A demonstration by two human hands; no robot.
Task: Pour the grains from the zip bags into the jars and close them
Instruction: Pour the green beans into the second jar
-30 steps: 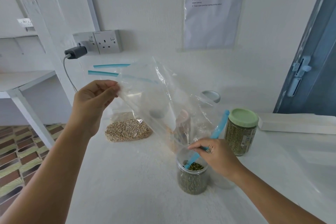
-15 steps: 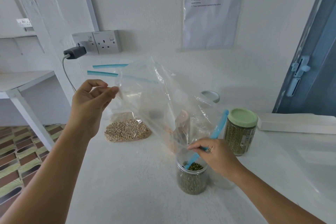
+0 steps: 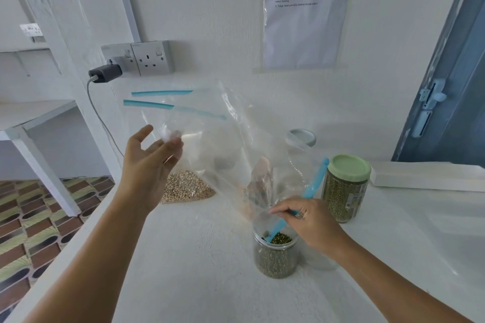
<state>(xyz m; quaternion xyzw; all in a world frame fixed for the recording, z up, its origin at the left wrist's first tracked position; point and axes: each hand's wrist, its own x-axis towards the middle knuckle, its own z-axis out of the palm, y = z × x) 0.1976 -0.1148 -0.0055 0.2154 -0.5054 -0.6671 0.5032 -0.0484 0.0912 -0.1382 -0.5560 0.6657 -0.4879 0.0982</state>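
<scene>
While my right hand pinches the blue zip edge of the clear zip bag at the mouth of the open jar, the bag slants up from there toward 10 o'clock, where its far corner lies at the fingertips of my left hand. My left grip is wide: palm turned up, fingers loosely spread, the thumb clear of the plastic; whether the fingertips truly touch the bag I cannot tell. My right grip is narrow, thumb and fingers closed on the zip strip, which dips into the jar's mouth. The bag looks nearly drained; the open jar is filled well up with green grains and stands on the white table at about 5 o'clock from the view's centre. Just beyond my right hand, at 1 o'clock from it, stands a second jar of green grains, closed with a pale green lid. A loose lid lies farther back on the table, seen partly through the plastic. Behind the held bag, at 9 o'clock from the open jar, a bag of pale grains lies flat on the table, and more zip bags with blue strips lie behind it toward the wall. A wall socket with a plugged charger sits at 11 o'clock, a printed sheet at 12 o'clock.
</scene>
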